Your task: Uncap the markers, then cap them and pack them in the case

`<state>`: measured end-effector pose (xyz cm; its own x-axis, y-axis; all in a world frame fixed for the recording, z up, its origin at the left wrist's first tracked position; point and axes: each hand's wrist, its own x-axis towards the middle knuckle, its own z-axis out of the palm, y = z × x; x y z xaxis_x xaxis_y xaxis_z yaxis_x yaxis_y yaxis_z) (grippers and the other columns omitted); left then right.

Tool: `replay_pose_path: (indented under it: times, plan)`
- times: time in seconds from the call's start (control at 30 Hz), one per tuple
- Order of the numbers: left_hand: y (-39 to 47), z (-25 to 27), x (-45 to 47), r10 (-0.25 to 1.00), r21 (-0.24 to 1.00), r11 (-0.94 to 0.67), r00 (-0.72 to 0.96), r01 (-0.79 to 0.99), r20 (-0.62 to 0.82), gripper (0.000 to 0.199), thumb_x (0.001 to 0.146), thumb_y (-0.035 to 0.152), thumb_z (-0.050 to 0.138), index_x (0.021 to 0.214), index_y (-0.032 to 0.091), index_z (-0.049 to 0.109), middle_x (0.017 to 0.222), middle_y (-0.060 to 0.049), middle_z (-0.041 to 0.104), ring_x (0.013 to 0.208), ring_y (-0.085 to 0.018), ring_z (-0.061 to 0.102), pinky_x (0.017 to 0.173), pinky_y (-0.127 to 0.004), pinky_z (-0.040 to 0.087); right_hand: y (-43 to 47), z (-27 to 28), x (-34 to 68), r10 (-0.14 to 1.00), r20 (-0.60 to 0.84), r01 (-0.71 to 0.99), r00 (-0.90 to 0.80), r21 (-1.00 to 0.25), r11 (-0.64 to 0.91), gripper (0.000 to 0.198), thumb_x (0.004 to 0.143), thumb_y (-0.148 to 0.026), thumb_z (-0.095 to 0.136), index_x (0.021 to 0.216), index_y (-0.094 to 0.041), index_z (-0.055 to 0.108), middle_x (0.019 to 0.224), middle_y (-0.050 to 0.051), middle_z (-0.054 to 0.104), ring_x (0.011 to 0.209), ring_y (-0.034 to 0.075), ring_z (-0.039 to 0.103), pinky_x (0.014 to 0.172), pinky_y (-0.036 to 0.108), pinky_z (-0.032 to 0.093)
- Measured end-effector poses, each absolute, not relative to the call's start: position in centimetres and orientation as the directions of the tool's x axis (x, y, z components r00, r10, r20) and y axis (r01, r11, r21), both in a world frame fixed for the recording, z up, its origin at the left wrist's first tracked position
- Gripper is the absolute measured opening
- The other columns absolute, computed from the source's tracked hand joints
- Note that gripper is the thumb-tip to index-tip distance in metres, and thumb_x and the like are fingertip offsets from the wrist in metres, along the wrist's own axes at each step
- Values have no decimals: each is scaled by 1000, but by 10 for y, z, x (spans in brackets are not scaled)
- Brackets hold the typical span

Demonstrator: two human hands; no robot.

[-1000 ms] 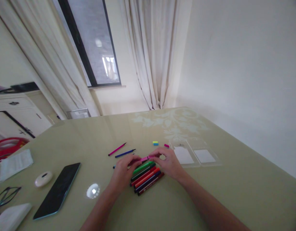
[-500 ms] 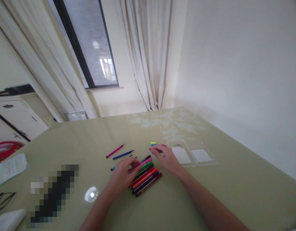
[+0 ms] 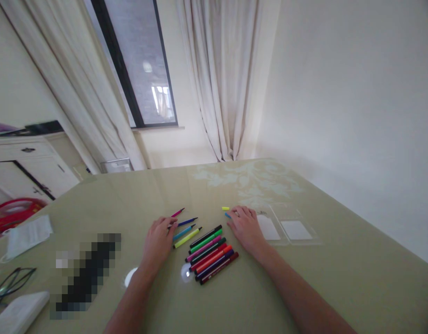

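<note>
My left hand (image 3: 160,237) rests at the left of the uncapped markers, its fingers bent around the back end of a dark blue marker (image 3: 188,221). A magenta marker (image 3: 178,212), partly behind the fingers, points away. Beside the hand lie an uncapped light blue marker (image 3: 184,232) and a yellow marker (image 3: 188,237). My right hand (image 3: 246,228) is lowered over the loose caps with its fingers curled; what is under them is hidden. A yellow cap (image 3: 225,208) and a blue cap (image 3: 228,215) show at its fingertips. Between the hands, several capped markers (image 3: 214,257) form a slanted row.
An open clear plastic case (image 3: 287,232) with white inserts lies right of my right hand. At the left are a face mask (image 3: 29,236), glasses (image 3: 15,280), a white object (image 3: 21,311) and a pixelated dark item (image 3: 88,273). A wall borders the table's right side.
My left hand has left the capped row, where a magenta marker now lies, and moved left to the uncapped markers. My right hand has come down over the caps. The view has shifted slightly.
</note>
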<state>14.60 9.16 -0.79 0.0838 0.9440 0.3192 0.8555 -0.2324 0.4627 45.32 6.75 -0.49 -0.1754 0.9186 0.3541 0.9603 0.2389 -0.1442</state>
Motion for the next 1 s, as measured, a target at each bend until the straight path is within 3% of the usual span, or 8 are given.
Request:
replay_pose_path:
  times: [0.23,0.37,0.47,0.6,0.8,1.0]
  plan:
    - [87,-8,151,948,414,-301,222,859,229,28,94,44,58,94,26,78,105,-8,73,107,-31,65,97,-44,48,66,-1,449,945,278,954,-171,-192,229,17,101,-16,54,104,-22,70,111,9,74,110,27,60,101,43,34]
    - [86,-6,151,949,410,-303,231,860,216,21,92,38,61,92,25,77,105,-9,73,107,-32,66,98,-47,48,64,5,448,947,277,929,-161,-282,240,22,97,-9,53,107,-21,70,109,9,75,110,27,62,101,43,35]
    - [83,-2,158,942,508,-322,214,799,260,23,95,38,57,96,23,75,104,-9,75,104,-31,68,97,-46,49,59,9,446,932,334,825,-142,-481,298,21,93,-9,57,107,-20,70,111,9,74,109,25,64,98,39,42]
    - [75,5,177,932,689,-363,231,627,280,27,96,44,56,101,22,71,103,-6,77,98,-27,71,90,-40,54,51,15,440,911,395,544,-115,-743,390,16,94,-17,62,106,-21,72,102,5,74,90,19,68,85,32,53]
    - [64,5,194,926,714,-376,261,591,271,22,93,42,61,98,24,73,99,-4,78,95,-26,72,88,-40,55,48,18,435,836,528,417,-149,-733,537,16,96,-20,65,106,-23,77,99,6,76,93,20,69,87,33,55]
    - [62,6,196,910,702,-415,276,579,310,17,94,39,63,96,25,73,96,-2,78,92,-24,72,84,-37,55,46,21,434,829,521,393,-203,-732,556,17,96,-18,66,106,-23,79,98,4,77,93,19,70,87,32,54]
